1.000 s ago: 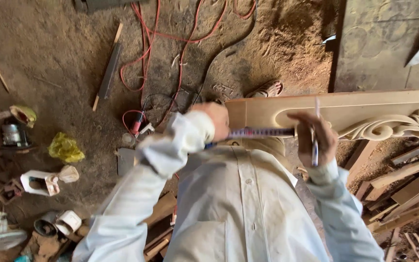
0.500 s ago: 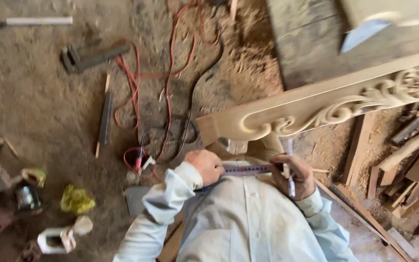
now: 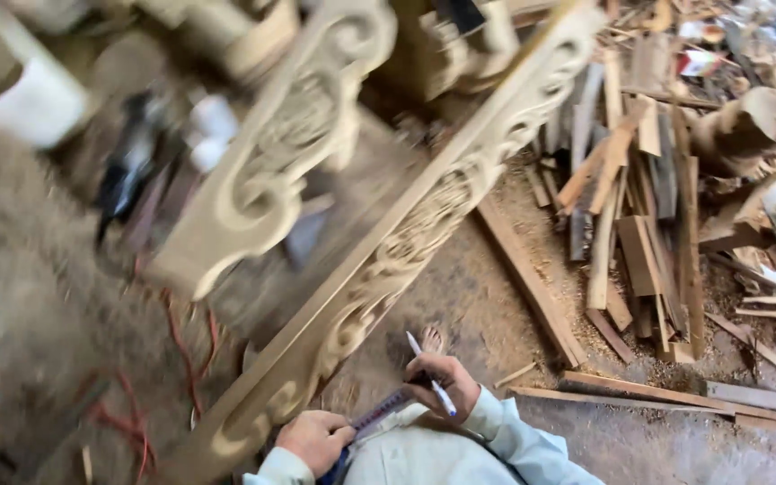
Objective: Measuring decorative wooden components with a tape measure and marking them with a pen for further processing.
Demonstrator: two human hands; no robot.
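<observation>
My left hand [image 3: 314,439] grips the lower end of a metal ruler [image 3: 379,415] near the bottom of the view. My right hand [image 3: 443,384] holds the ruler's other end, with a white pen [image 3: 431,374] pinched between its fingers. Both hands sit just below a long carved wooden rail [image 3: 406,242] that runs diagonally from lower left to upper right. A second carved scroll piece [image 3: 271,171] stands to its left. My pale sleeves [image 3: 514,440] show at the bottom edge. The picture is blurred by motion.
A heap of wood offcuts and slats [image 3: 639,207] lies on the dusty floor at the right. Long battens [image 3: 657,391] rest near my right arm. Red cable [image 3: 192,346] trails on the ground at the left. A toe [image 3: 432,339] shows under the rail.
The view has swung sharply to the right, so the carved rail now runs steeply across it and the offcut heap shows. Both hands still hold the ruler and pen.
</observation>
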